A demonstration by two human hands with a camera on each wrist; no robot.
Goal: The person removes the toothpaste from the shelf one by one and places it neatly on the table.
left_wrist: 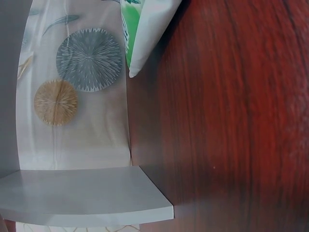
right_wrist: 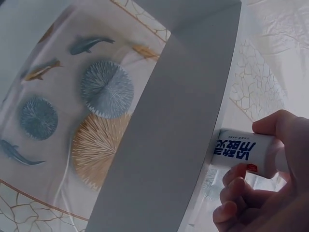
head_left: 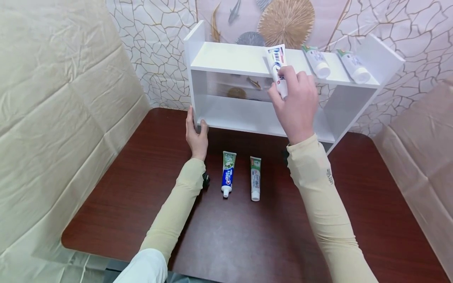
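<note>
**Hands at a white two-tier shelf (head_left: 230,59)**

Left hand (head_left: 197,140): thumb and fingers grip the shelf's left side panel. On the dark red-brown wooden bench (head_left: 116,200), a green-and-blue toothpaste tube (head_left: 228,173) lies near a slim green-and-white toothpaste tube (head_left: 255,179), caps toward the person. At the upper board's front edge, a white blue-lettered toothpaste tube (head_left: 276,59) is pinched by the right hand (head_left: 299,104). Rightmost, two pale green-ended tubes (head_left: 316,61) lie apart on that board.
</note>
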